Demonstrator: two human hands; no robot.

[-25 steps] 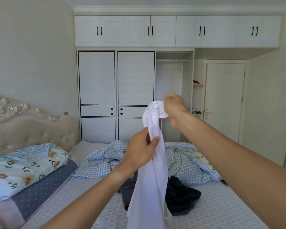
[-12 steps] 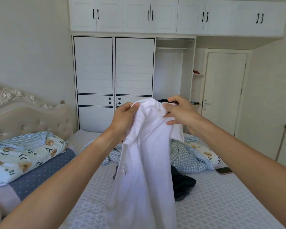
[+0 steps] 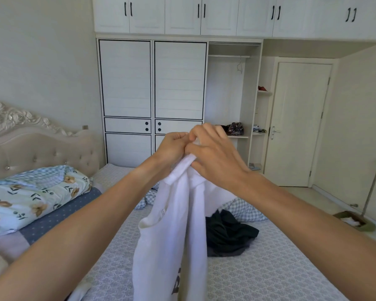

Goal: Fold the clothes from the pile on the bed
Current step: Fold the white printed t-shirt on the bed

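Left hand [image 3: 173,146], frame centre: closed on the top edge of the white shirt [image 3: 172,231]. Half a second ago it was held apart from the right hand [image 3: 213,157]; now the two are touching, knuckle to knuckle. Right hand: likewise gripping the top edge. Shirt hangs bunched, lower centre, above the bed [image 3: 258,274]. Judged: edges are being matched before folding. Dark clothes [image 3: 228,233] are left unfolded, right of centre.
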